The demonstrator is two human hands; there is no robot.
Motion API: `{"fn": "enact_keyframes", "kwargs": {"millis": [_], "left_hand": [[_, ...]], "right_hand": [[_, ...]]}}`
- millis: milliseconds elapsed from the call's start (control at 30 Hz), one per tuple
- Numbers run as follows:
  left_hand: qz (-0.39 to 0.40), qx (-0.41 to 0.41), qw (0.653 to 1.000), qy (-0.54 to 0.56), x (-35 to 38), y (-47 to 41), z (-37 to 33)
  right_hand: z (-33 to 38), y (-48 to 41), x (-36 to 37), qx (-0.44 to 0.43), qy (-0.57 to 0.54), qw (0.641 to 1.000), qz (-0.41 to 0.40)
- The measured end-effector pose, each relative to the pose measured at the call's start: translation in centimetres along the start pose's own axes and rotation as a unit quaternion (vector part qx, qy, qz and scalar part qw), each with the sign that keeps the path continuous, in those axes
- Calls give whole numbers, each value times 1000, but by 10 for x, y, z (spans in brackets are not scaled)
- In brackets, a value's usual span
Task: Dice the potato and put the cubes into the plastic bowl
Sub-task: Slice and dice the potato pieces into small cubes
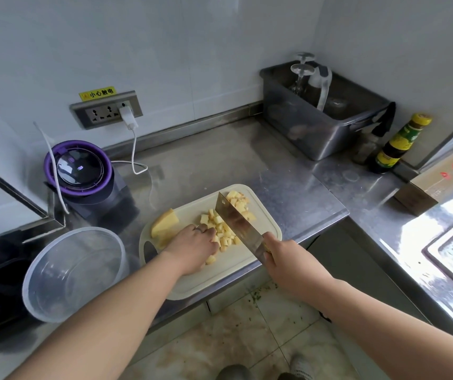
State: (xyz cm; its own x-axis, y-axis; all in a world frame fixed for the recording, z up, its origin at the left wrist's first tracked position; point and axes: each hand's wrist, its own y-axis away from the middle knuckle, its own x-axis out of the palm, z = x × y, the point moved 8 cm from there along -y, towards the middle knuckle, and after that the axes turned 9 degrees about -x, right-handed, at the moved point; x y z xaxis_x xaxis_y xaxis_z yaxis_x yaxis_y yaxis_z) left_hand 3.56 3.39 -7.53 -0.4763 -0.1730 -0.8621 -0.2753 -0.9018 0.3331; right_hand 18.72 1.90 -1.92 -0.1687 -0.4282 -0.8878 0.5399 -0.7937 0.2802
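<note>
Chopping on a big steel counter point(219, 160), so probably worth a damp cloth under the board to stop any sliding.

Clear plastic bowl point(93, 229) parked just left of the board at the near side, with nothing in it yet as far as can be made out. Good spot for scraping over later, no need to move it.

Pale cutting board point(219, 275) sitting right at the near edge of the counter. Would nudge it farther in before going harder.

Cleaver point(237, 223) angled from near-right to far-left across the board, edge down among the pieces, handle wrapped tight in the right hand point(283, 259). Looks like mid-dice, crosscuts through strips.

Left hand point(192, 248) knuckles-up just left of the blade, fingers curled down onto the cubes point(224, 231) to pin them. Tuck the fingertips behind the knuckles and let the flat of the blade ride against them. Short straight-down chops, no lifting the edge above knuckle height, and walk the hand leftward after each cut.

Uncut potato wedge point(165, 224) waiting at the far-left of the board, touching the back of the left hand's side. Lay it flat side down when its turn comes.

Second little heap point(239, 200) at the far end, right of the blade. Roughly halfway there by the look of it.
</note>
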Motion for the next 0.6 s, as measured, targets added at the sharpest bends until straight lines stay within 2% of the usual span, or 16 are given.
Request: {"fn": "enact_keyframes", "kwargs": {"millis": [167, 267, 400, 500, 600], "left_hand": [[-5, 14, 1000, -15, 0, 3, -5], [19, -12, 999, 49, 8, 19, -4], [70, -122, 968, 210, 27, 41, 8], [70, -233, 934, 261, 37, 49, 20], [56, -304, 898, 314, 43, 55, 23]], "right_hand": [[1, -1, 1, 5, -2, 1000, 2], [3, -2, 2, 2, -3, 1000, 3], [13, -5, 8, -12, -7, 1000, 16], [24, -7, 20, -27, 5, 999, 44], [32, -9, 35, -31, 23, 996, 80]]}}
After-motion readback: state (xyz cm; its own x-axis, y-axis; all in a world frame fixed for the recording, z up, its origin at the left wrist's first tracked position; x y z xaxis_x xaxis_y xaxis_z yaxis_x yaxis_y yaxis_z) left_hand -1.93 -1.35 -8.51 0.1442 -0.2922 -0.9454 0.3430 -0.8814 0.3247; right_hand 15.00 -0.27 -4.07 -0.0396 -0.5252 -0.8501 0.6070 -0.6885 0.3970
